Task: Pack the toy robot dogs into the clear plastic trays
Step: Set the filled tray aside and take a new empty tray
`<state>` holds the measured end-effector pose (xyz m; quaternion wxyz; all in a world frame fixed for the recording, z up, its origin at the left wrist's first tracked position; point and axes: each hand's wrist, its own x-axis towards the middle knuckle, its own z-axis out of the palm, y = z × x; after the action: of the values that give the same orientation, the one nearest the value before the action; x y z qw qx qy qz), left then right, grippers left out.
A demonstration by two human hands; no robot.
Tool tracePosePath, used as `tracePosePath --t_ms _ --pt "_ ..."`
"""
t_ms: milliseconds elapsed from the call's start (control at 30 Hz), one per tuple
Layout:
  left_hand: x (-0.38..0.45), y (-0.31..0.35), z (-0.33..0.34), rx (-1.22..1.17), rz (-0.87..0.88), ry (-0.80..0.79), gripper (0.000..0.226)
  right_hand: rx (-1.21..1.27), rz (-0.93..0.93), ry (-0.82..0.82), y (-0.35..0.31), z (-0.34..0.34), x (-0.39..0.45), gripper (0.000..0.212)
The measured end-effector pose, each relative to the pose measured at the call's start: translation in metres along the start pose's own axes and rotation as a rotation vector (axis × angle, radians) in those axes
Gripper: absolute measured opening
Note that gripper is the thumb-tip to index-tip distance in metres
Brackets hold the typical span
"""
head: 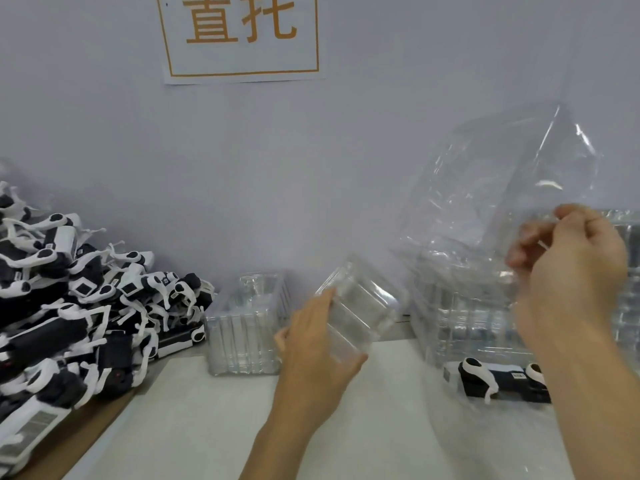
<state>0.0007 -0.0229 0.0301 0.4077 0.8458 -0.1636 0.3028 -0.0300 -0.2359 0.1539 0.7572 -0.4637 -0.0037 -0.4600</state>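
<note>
My left hand grips a small clear plastic tray, tilted above the white table. My right hand pinches the lower edge of a large clear plastic tray, lifted up in front of the wall. A black-and-white toy robot dog lies on the table at the right, under the raised plastic. A big pile of toy robot dogs fills the left side.
A stack of clear trays stands at the back middle against the grey wall. More clear trays are stacked at the right. A paper sign hangs on the wall. A brown strip borders the white surface.
</note>
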Motion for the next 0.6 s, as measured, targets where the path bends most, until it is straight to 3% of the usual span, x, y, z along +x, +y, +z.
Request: tracePosePath --t_ms 100,200,267,400,600 --pt "-0.003 -0.010 0.010 0.270 0.075 -0.171 0.099 0.049 0.048 -0.033 -0.001 0.002 -0.003 0.024" --pt "-0.010 -0.024 0.015 0.432 0.031 -0.388 0.096 0.082 0.139 -0.070 0.004 0.004 -0.007 0.025" --pt "-0.015 -0.028 0.016 0.397 -0.025 -0.375 0.085 0.086 0.175 -0.091 0.007 0.004 -0.008 0.024" --pt "-0.011 -0.019 0.013 0.293 0.073 -0.076 0.028 0.086 0.214 -0.094 0.011 0.006 -0.010 0.025" --pt "-0.014 -0.018 0.014 0.129 -0.177 -0.483 0.021 0.081 0.282 -0.137 0.015 0.008 -0.015 0.025"
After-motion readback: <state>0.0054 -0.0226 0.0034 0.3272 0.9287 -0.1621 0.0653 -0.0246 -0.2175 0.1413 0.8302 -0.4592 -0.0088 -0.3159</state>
